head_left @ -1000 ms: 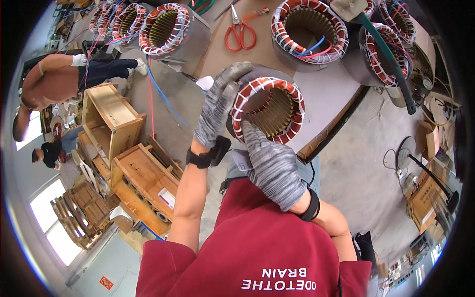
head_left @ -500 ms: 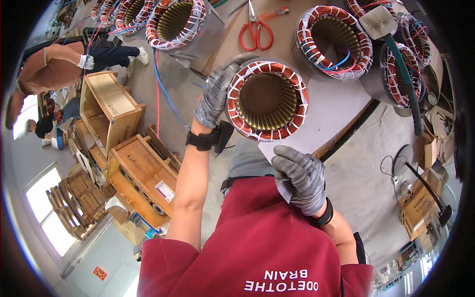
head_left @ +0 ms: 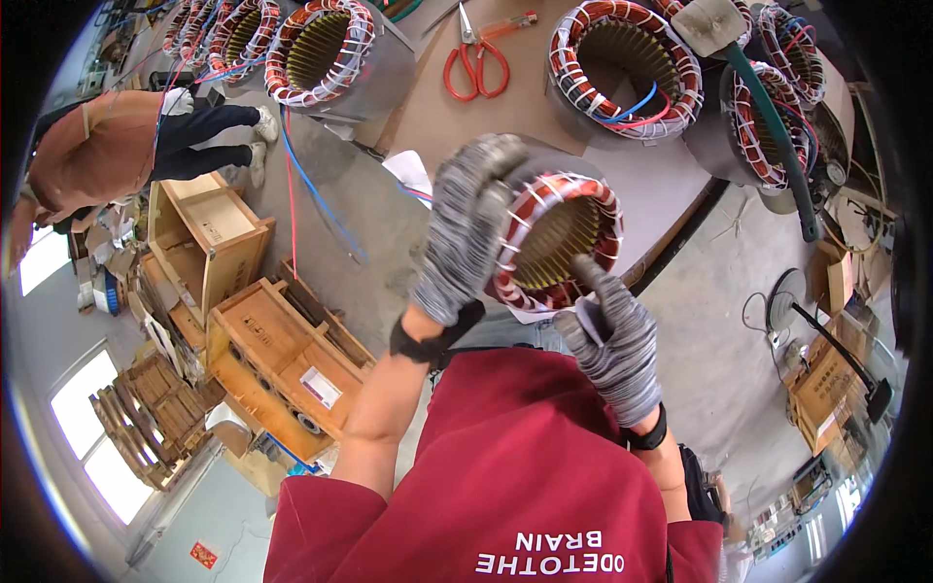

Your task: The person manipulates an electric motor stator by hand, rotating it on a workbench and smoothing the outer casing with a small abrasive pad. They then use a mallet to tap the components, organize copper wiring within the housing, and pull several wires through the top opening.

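A motor stator (head_left: 617, 214) with a ring of copper windings laced in white cord tilts toward me at the table's near edge. My left hand (head_left: 462, 228), in a grey knit glove, grips its left side, fingers over the metal shell. My right hand (head_left: 622, 350), gloved alike, is at the near right of the ring. Its index finger reaches to the rim of the bore. A small, thin greyish piece (head_left: 589, 319) shows between thumb and fingers; its kind is unclear. Under the stator lies white sheet (head_left: 651, 185) on the table.
Red-handled scissors (head_left: 476, 73) lie beyond the stator. Another stator (head_left: 627, 68) with blue and red leads stands at the far right, near a green-handled mallet (head_left: 768, 107). More stators (head_left: 321, 53) line the far left. Wooden crates (head_left: 282, 340) and another person (head_left: 102, 146) are at left.
The stator has tipped toward me and shifted right. My left hand has slid further over its side. My right hand has risen from below the ring to its near rim.
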Motion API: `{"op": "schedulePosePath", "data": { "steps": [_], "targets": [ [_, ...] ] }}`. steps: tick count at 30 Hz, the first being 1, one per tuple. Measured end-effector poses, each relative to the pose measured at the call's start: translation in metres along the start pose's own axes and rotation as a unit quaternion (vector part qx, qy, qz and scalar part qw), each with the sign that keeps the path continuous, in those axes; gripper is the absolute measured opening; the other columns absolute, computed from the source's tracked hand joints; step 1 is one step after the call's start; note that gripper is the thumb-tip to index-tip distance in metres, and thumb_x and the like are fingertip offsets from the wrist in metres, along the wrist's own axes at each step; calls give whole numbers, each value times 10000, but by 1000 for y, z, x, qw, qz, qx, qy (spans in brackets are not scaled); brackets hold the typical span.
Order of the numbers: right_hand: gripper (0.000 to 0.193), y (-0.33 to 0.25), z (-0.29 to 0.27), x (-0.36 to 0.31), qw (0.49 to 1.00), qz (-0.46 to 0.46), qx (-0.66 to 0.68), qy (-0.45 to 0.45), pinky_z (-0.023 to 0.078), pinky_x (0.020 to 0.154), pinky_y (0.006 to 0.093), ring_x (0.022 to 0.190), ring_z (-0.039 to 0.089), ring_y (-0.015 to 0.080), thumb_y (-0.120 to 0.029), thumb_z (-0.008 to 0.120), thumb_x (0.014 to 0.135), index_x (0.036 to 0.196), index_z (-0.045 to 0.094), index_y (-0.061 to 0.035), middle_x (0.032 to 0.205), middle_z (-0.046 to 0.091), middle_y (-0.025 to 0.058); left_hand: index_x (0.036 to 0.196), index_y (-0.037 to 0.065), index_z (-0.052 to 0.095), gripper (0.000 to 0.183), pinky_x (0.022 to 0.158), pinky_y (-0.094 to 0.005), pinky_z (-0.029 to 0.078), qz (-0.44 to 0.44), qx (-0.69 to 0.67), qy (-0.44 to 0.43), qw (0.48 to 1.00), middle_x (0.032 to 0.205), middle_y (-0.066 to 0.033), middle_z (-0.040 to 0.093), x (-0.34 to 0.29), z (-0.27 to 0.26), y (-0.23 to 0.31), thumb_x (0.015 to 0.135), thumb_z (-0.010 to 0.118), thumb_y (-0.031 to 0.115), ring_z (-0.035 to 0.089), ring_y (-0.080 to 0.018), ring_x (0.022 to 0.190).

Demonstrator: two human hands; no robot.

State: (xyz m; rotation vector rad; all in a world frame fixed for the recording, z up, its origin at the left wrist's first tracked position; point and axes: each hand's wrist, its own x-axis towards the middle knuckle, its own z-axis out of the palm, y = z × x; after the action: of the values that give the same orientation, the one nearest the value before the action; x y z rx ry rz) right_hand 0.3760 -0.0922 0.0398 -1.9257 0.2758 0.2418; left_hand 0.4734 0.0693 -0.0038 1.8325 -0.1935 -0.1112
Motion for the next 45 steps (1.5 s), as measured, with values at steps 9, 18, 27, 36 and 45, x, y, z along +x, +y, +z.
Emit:
{"op": "schedulePosePath", "data": {
  "steps": [9,18,27,36,45],
  "targets": [
    [597,28,-25,-24,961,114,252,18,438,762,251,852,541,114,-162,656,730,1238,388,2,967,581,44,924,4,514,304,736,-355,445,-45,192,-22,980,846,-155,562,5,7,-9,870,430,291,576,-267,811],
    [503,34,-21,-35,948,161,266,64,434,721,217,772,520,66,-167,632,733,1168,448,5,881,575,21,943,-41,561,330,590,-262,395,-336,103,-286,891,642,-99,533,24,7,2,891,449,265,488,-117,617],
    [486,54,24,9,963,82,253,-33,448,731,281,807,536,143,-207,633,757,1151,449,9,916,556,26,968,42,540,245,493,-412,416,-8,424,-295,856,666,-156,538,57,-30,33,791,532,210,542,-308,563],
    [500,55,44,63,921,129,259,-259,404,819,264,899,511,125,-211,639,755,1151,458,35,949,589,60,848,66,580,339,593,-381,444,75,539,-239,804,693,-109,575,38,-18,49,770,534,393,568,-283,630],
    [339,74,20,55,968,41,29,-246,446,745,289,821,588,180,-187,623,754,1026,539,-4,887,610,138,860,65,546,322,888,-417,358,239,586,-294,716,747,-67,566,2,-15,30,711,551,350,566,-224,849]
  ]
}}
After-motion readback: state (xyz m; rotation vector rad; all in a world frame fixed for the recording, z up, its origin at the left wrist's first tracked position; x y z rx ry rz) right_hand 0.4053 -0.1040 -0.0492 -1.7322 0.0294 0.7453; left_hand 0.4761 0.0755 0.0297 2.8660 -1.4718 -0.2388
